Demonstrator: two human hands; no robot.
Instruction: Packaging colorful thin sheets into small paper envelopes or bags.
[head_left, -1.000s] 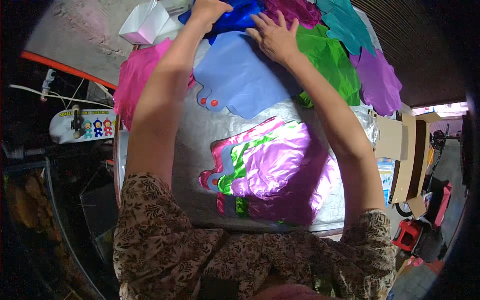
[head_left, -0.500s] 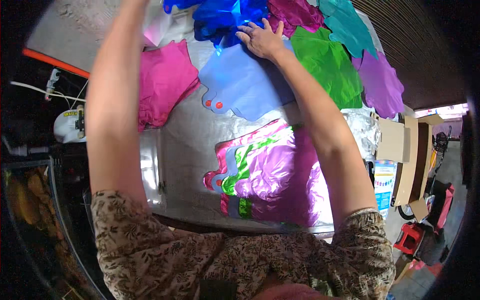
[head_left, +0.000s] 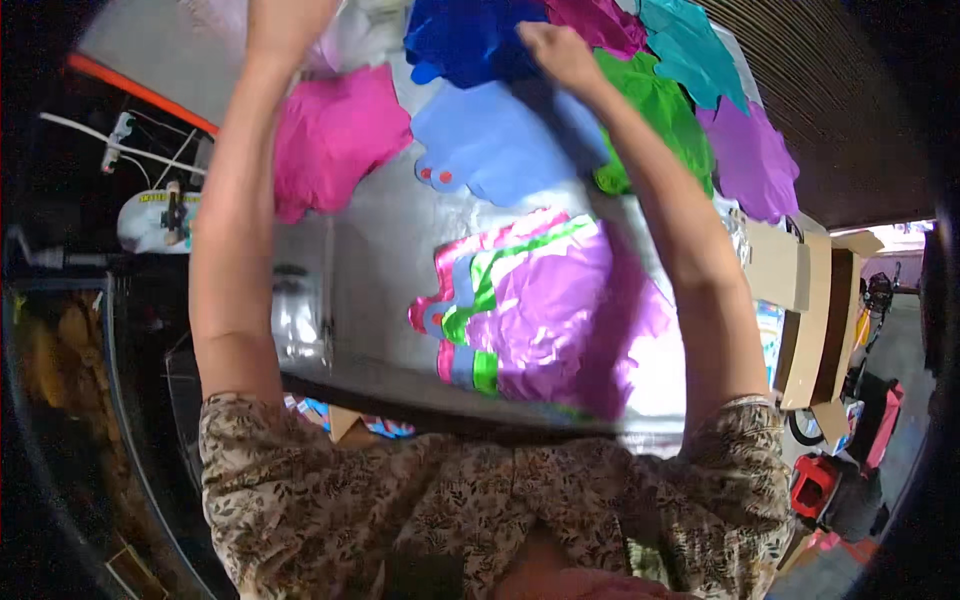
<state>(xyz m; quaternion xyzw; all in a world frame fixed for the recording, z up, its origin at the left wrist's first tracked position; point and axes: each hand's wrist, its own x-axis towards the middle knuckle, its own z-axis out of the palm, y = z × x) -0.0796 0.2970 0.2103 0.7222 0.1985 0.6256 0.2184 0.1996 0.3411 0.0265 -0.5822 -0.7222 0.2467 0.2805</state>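
Note:
At the far edge of the table, my right hand [head_left: 562,52] is closed, its fingertips pinching the right side of a dark blue flat foil balloon [head_left: 465,45]. My left hand [head_left: 285,25] reaches to the top left, blurred and cut off by the picture's edge, next to pale see-through wrapping [head_left: 345,40]. Below the dark blue one lies a light blue foil balloon [head_left: 505,145] with red dots on its lobes. A pink foil balloon [head_left: 335,140] is to its left, a green one [head_left: 660,120] to its right. Nearer me, a staggered stack has a shiny purple foil balloon [head_left: 560,310] on top.
Magenta [head_left: 605,25], teal [head_left: 690,55] and light purple [head_left: 750,160] foil pieces lie along the far right. An open cardboard box [head_left: 815,310] stands right of the silver-covered table [head_left: 375,270]. A red plastic object [head_left: 815,485] is on the floor.
My right hand has gone from lying spread on the dark blue foil to a pinch at its right side. The dark blue foil lies flatter. My left hand has shifted slightly right in the picture.

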